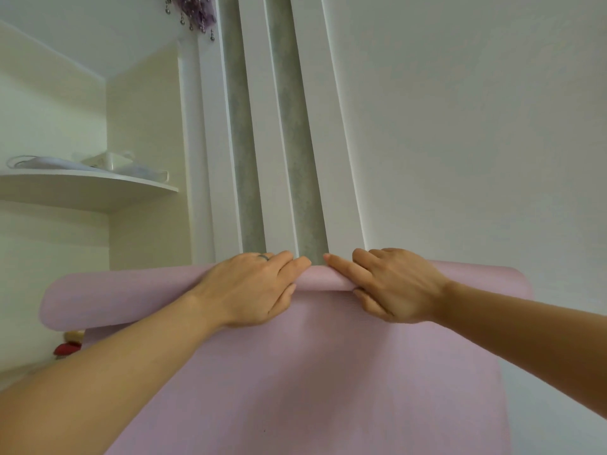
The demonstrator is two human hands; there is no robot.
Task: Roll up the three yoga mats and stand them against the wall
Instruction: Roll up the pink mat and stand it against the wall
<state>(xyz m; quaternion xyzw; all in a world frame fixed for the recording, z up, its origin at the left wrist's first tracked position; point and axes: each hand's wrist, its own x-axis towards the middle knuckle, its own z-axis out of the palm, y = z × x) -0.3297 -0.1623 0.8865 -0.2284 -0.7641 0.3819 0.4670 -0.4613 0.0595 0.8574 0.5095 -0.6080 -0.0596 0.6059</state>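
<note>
Two hands: left hand point(253, 287), right hand point(394, 284) clasp roll's middle, for tightness.
Pink yoga mat point(131, 292): partly rolled, rest flat.

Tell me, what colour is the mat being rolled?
Pale pink; the yoga mat shows plainly in the head view.

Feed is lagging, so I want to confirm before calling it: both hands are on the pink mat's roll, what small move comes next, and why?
Probably roll it one more turn toward the body. The left hand and right hand grip the roll side by side at its middle, the roll is thin, and most of the pink mat lies flat toward the camera.
</note>
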